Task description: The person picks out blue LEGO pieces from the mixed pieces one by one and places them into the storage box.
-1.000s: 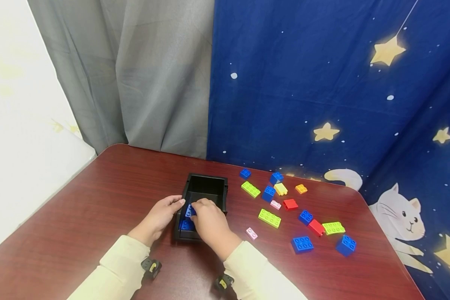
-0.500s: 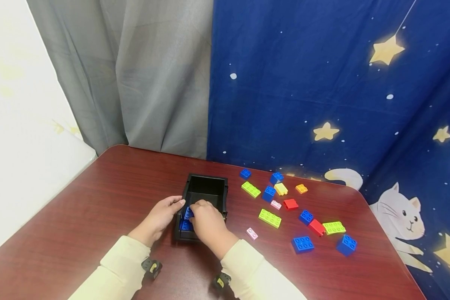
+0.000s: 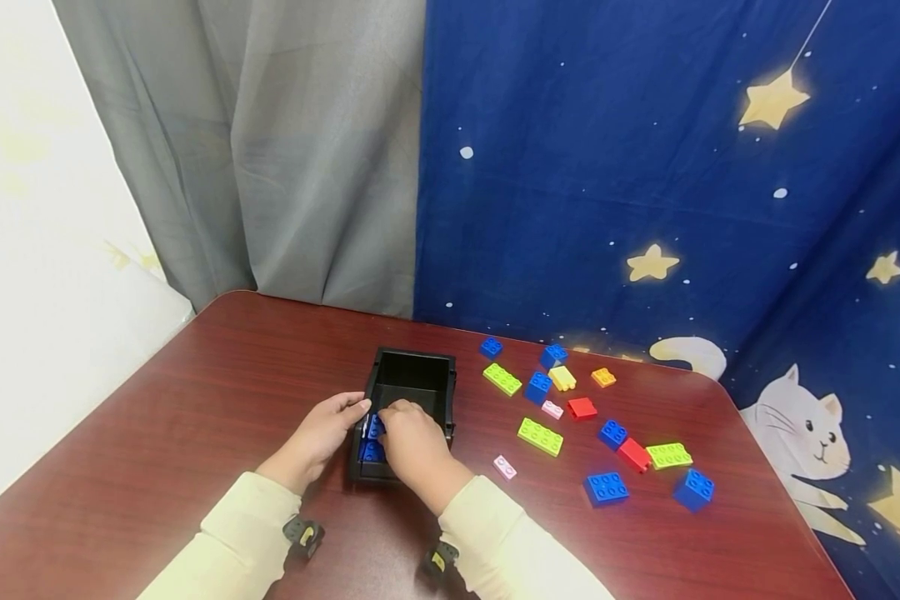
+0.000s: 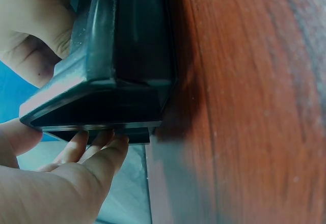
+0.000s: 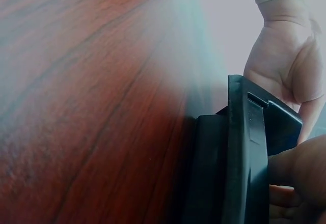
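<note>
A black plastic bin (image 3: pixel 417 359) stands on the table in the head view. My left hand (image 3: pixel 318 433) holds its left side: the thumb lies over the rim and the fingers (image 4: pixel 104 158) touch the outer wall in the left wrist view. Reaching inside the bin, my right hand (image 3: pixel 416 450) has curled fingers on a blue toy brick (image 3: pixel 375 427), whose right part they hide. Nearer me, a second blue brick (image 3: pixel 372 452) lies at the near left of the bin floor. In the right wrist view the bin's wall (image 5: pixel 237 152) hides part of my right hand.
Several loose bricks spread over the table right of the bin, among them a pink one (image 3: pixel 504 467), a lime one (image 3: pixel 540 437), a red one (image 3: pixel 582 407) and a blue one (image 3: pixel 606 488). Curtains (image 3: pixel 330 167) hang behind the table's far edge (image 3: pixel 465 332).
My right hand has shifted slightly, and the blue brick at its fingertips has moved a little left and toward me inside the bin. My left hand has stayed on the bin's side.
</note>
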A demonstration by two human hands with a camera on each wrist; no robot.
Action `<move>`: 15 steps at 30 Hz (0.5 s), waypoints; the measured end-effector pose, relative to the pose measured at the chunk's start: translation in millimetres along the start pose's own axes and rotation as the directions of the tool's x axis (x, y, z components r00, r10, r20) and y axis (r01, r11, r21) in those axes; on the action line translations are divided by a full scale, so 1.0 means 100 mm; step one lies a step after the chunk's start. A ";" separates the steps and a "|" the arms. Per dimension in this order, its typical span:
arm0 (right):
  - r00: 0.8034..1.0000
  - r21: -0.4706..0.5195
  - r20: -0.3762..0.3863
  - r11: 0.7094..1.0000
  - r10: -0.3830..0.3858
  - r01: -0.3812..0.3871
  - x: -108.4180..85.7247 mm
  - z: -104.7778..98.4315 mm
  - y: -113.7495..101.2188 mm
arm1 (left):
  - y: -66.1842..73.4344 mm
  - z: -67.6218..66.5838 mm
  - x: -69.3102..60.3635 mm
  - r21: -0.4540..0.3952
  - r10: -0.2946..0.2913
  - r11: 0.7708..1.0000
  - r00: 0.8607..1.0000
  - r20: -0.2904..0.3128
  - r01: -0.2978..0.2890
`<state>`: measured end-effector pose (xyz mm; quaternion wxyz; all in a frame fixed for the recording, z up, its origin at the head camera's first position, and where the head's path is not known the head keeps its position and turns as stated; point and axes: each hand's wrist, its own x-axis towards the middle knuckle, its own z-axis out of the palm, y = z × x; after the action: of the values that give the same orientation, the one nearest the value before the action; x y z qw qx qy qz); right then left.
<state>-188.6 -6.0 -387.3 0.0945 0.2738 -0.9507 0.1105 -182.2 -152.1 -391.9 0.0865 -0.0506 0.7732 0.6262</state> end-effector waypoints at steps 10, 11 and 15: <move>1.000 0.003 0.016 1.000 0.012 -0.012 0.02 0.03 -0.01 | 0.01 0.00 -0.01 0.009 -0.001 1.000 1.000 -0.002 0.001; 1.000 0.002 0.019 1.000 0.013 -0.013 0.02 0.03 -0.01 | 0.01 0.00 -0.01 0.009 -0.001 1.000 1.000 -0.002 0.001; 0.999 0.002 0.032 1.000 0.014 -0.014 0.03 0.04 -0.01 | 0.00 0.00 0.00 0.009 -0.001 1.000 1.000 0.001 0.001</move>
<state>-190.7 -9.4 -390.3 0.0780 0.2691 -0.9539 0.1077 -182.0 -152.4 -391.6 0.0875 -0.0503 0.7758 0.6228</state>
